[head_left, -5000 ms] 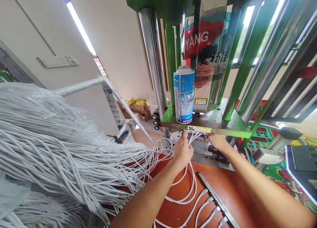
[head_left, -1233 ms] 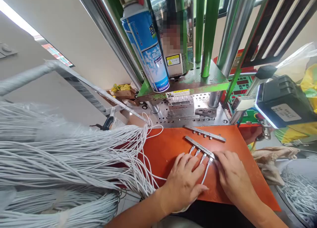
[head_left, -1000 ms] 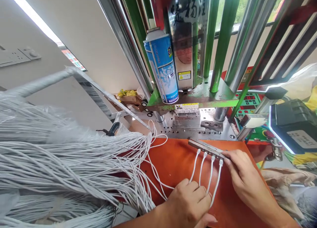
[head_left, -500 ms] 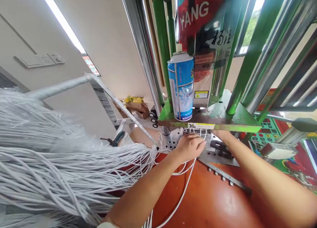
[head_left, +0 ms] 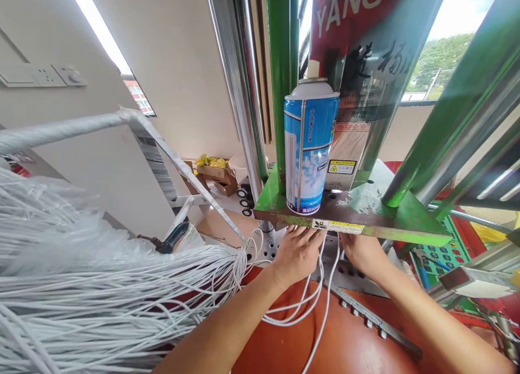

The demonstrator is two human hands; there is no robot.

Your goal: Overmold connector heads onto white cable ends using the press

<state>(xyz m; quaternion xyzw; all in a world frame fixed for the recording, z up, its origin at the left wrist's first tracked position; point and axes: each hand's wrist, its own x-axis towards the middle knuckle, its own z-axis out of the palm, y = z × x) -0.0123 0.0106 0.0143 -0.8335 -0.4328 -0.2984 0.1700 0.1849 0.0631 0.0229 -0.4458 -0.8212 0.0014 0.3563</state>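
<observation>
Pale wall [head_left: 182,54] behind; white cables [head_left: 327,301] over orange worktop [head_left: 357,349].

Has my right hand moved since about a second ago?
Yes, forward: your right hand was over the orange table; now it reaches past the table's far edge, partly hidden by the green plate.

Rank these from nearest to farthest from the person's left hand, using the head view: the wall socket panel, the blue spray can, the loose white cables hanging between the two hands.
From the left hand:
1. Loose white cables: right beside it, on its right.
2. Blue spray can: above it, on the green plate.
3. Wall socket panel: far off, upper left.
</observation>
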